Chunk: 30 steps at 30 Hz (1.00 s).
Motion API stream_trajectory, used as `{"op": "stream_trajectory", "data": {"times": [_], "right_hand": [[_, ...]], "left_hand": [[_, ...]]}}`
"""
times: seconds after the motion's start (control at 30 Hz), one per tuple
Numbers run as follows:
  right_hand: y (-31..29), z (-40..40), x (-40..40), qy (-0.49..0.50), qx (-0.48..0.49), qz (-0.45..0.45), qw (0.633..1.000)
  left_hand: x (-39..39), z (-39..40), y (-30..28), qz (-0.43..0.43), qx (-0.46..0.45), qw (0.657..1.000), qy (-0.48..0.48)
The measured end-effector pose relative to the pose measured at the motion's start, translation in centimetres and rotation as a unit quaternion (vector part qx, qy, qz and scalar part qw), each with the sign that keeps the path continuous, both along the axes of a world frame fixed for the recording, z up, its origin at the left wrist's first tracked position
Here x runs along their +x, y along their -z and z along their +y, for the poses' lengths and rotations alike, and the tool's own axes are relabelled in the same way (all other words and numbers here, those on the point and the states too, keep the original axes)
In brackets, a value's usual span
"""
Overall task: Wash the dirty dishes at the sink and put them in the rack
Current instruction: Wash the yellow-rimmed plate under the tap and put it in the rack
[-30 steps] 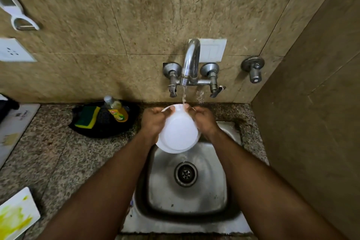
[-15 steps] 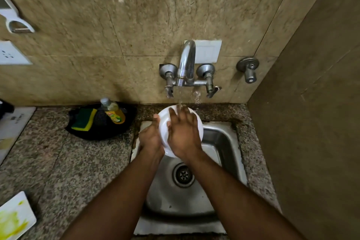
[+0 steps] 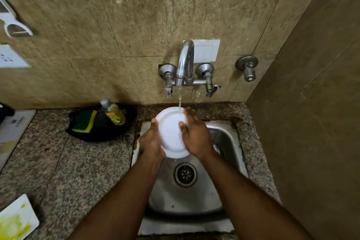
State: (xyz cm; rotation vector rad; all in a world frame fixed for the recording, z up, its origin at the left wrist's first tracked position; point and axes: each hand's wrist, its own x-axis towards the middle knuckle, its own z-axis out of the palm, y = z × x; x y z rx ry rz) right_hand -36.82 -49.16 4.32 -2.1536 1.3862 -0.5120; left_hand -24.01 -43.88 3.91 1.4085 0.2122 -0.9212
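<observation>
At the near left corner of the speckled granite table (image 3: 64,171) lies a white rectangular board smeared with yellow-green residue (image 3: 16,220), cut off by the picture's edge. Two bare forearms reach forward from the near edge over the stainless steel sink (image 3: 229,142), which is set into the table's right part, its round drain (image 3: 185,174) showing between the arms.

Above the drain, toward the sink's far side, both hands hold a round white plate (image 3: 171,132), tilted up with its pale face toward the camera. The left hand (image 3: 151,142) has its grip closed on the plate's left and lower rim, thumb lying up along the edge. The right hand (image 3: 196,136) is wrapped on the plate's right rim, thumb pressed on the face and fingers curled over the upper right edge. The plate sits between the two grips, touching both.

A thin stream of water (image 3: 179,97) falls on the plate's top edge beside the right fingers.

Left of the sink, near the table's far edge, a black dish (image 3: 101,130) holds a green-and-yellow sponge (image 3: 83,122) and a bottle of yellow dish soap (image 3: 114,114).

On the beige stone wall behind, a chrome wall-mounted tap (image 3: 186,62) with two valves runs, and a separate chrome valve (image 3: 247,68) sits to its right.
</observation>
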Motion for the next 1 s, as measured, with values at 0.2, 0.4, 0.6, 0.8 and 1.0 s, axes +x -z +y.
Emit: {"op": "stream_trajectory", "data": {"times": [0.2,0.4,0.6,0.8,1.0], "right_hand": [[-1.1,-2.5,-0.8,0.168,0.381,-0.352,0.838],[-2.5,-3.3,0.9,0.224,0.436,-0.417,0.765],[-4.0,-3.8,2.4,0.232,0.386,-0.378,0.809],[-3.5,-3.5,2.3,0.238,0.367,-0.383,0.814],[-3.5,-1.6,2.2,0.278,0.332,-0.398,0.809]], "left_hand": [[0.2,-0.7,-0.2,0.066,-0.002,0.992,0.107],[1.4,-1.7,0.6,-0.024,0.089,0.97,0.225],[-0.9,-1.4,0.3,-0.417,0.117,0.84,0.326],[-0.5,-1.1,1.0,-0.671,-0.054,0.61,0.419],[0.1,-4.7,-0.7,-0.594,-0.002,0.648,0.477]]}}
